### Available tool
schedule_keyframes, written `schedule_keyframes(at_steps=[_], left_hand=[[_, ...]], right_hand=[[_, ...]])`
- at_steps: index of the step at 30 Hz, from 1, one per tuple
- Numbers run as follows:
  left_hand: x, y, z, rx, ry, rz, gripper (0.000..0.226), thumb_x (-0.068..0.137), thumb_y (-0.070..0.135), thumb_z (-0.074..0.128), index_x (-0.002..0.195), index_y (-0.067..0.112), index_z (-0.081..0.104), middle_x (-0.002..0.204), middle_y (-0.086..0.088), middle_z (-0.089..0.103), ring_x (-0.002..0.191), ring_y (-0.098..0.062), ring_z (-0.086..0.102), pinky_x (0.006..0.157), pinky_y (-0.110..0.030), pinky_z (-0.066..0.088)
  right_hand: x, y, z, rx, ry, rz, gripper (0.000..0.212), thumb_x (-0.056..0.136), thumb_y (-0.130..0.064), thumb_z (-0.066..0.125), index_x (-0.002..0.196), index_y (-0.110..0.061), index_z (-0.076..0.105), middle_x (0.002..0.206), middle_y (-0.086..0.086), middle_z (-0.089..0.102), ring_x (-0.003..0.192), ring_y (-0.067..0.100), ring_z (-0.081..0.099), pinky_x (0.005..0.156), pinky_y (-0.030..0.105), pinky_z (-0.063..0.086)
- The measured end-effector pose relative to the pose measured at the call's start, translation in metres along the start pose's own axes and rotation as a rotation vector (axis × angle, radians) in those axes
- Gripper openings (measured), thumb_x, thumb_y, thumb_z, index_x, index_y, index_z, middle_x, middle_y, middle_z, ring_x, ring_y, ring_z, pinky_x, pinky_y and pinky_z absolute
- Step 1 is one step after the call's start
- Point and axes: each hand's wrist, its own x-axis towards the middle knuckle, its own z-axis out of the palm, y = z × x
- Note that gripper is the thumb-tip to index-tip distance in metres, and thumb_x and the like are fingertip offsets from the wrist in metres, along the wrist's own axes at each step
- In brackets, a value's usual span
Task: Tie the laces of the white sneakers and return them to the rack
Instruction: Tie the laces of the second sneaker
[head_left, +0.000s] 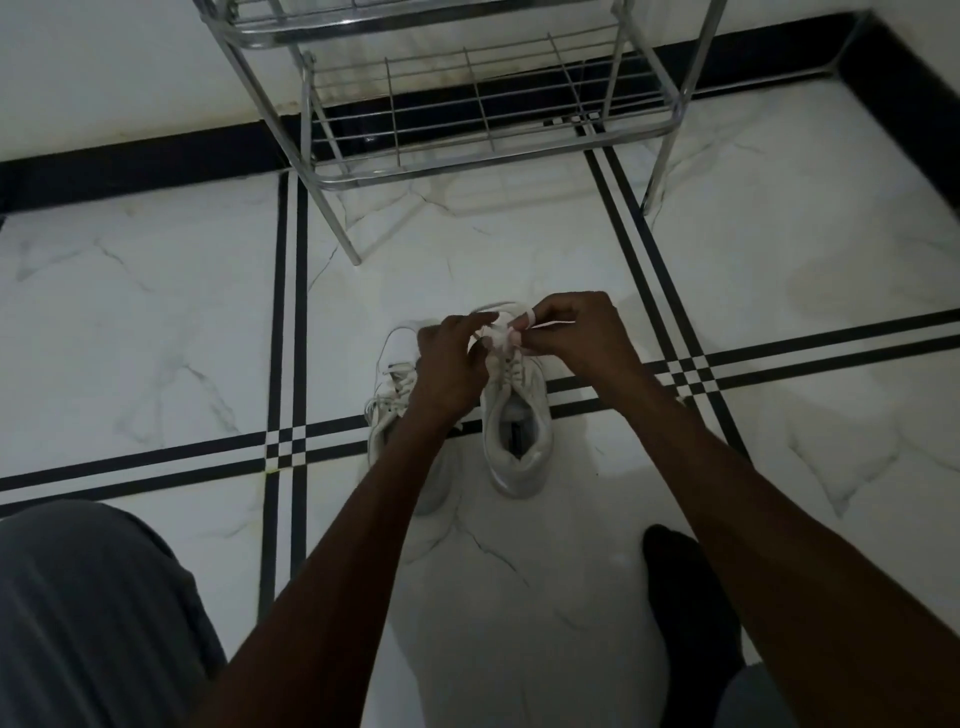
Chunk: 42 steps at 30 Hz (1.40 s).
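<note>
Two white sneakers stand side by side on the tiled floor, toes pointing away from me. The right sneaker (517, 431) shows its open collar; its laces (500, 332) are pinched between both hands above the tongue, with a loop over the top. My left hand (451, 358) grips one lace strand and my right hand (569, 332) grips the other. The left sneaker (387, 400) is partly hidden under my left forearm, and its laces lie loose. The metal wire rack (483, 114) stands just beyond the shoes.
The rack's lowest wire shelf holds nothing, and its legs (349, 234) stand on the floor ahead. My grey-clad knee (88, 613) is at the lower left and a dark sock-covered foot (685, 597) at the lower right. A black skirting runs along the wall.
</note>
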Motion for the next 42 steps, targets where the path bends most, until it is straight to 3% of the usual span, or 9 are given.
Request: schedule_keyframes(at_steps=[4,9,14,19,24,28,33,36,42], left_hand=[[-0.006,0.004,-0.011,0.172,-0.023,-0.172,0.026,0.102,0.04,0.058,0.104,0.018,0.072,0.121,-0.011,0.055,0.126,-0.034,0.041,0.101,-0.047,0.04],[-0.006,0.021,-0.05,-0.981,0.007,-0.488,0.055,0.108,0.034,0.046,0.061,0.021,0.072,0.089,-0.005,0.077,0.107,-0.026,0.069,0.113,-0.049,0.047],[-0.001,0.023,-0.057,-1.315,0.055,-0.477,0.048,0.109,0.033,0.046,0.068,0.014,0.061,0.086,-0.011,0.075,0.094,-0.03,0.075,0.097,-0.044,0.059],[-0.009,-0.01,-0.055,-0.556,0.23,-0.309,0.041,0.11,0.044,0.04,0.094,0.012,0.06,0.091,-0.003,0.068,0.077,-0.016,0.064,0.064,-0.034,0.056],[-0.019,-0.049,-0.064,0.291,0.212,-0.277,0.047,0.101,0.057,0.048,0.094,0.018,0.071,0.097,-0.004,0.078,0.088,-0.025,0.072,0.078,-0.044,0.059],[-0.022,-0.051,-0.05,0.351,0.179,-0.285,0.029,0.098,0.035,0.065,0.112,0.012,0.074,0.115,-0.014,0.074,0.112,-0.037,0.065,0.095,-0.052,0.053],[-0.022,-0.025,-0.006,0.114,-0.035,-0.068,0.027,0.094,0.005,0.066,0.12,0.005,0.074,0.118,-0.019,0.073,0.115,-0.036,0.065,0.102,-0.025,0.042],[-0.023,-0.014,0.009,0.058,-0.21,-0.112,0.041,0.089,0.003,0.056,0.127,0.006,0.071,0.122,-0.02,0.071,0.115,-0.037,0.067,0.105,-0.043,0.052],[-0.023,-0.013,0.005,0.336,-0.115,-0.052,0.028,0.09,0.022,0.06,0.109,0.028,0.08,0.102,0.0,0.08,0.105,-0.031,0.068,0.096,-0.051,0.047]], right_hand=[[-0.004,0.001,0.0,0.192,-0.019,0.071,0.022,0.074,-0.002,0.084,0.091,0.006,0.073,0.094,0.019,0.077,0.087,0.029,0.076,0.081,0.042,0.063],[-0.005,0.003,-0.002,0.301,-0.035,0.158,0.027,0.077,0.0,0.081,0.099,0.011,0.069,0.099,0.024,0.075,0.089,0.029,0.076,0.081,0.037,0.062],[-0.005,-0.006,0.003,0.308,-0.119,0.241,0.027,0.091,-0.023,0.071,0.105,0.0,0.073,0.104,0.016,0.076,0.097,0.024,0.075,0.083,0.034,0.062],[-0.004,0.021,-0.006,0.206,0.082,0.434,0.017,0.089,-0.021,0.072,0.091,-0.005,0.077,0.096,0.011,0.079,0.094,0.023,0.076,0.082,0.037,0.062],[-0.014,0.063,-0.02,-0.154,0.241,0.51,0.036,0.087,-0.027,0.073,0.081,0.009,0.075,0.085,0.025,0.076,0.082,0.038,0.075,0.082,0.05,0.061],[-0.021,0.061,-0.019,-0.198,0.177,0.557,0.051,0.085,-0.04,0.075,0.092,0.01,0.071,0.085,0.019,0.076,0.066,0.022,0.071,0.062,0.032,0.056],[-0.016,0.056,-0.016,-0.378,0.18,0.158,0.041,0.078,-0.035,0.082,0.103,-0.007,0.066,0.11,0.012,0.063,0.094,0.022,0.063,0.08,0.034,0.053],[-0.015,0.053,-0.013,-0.402,-0.109,-0.027,0.039,0.086,-0.011,0.074,0.125,-0.011,0.065,0.129,0.011,0.063,0.116,0.021,0.06,0.095,0.021,0.043],[-0.018,0.051,0.003,-0.466,-0.138,-0.036,0.014,0.09,-0.015,0.069,0.1,-0.013,0.079,0.093,0.004,0.079,0.082,0.014,0.073,0.077,0.026,0.058]])
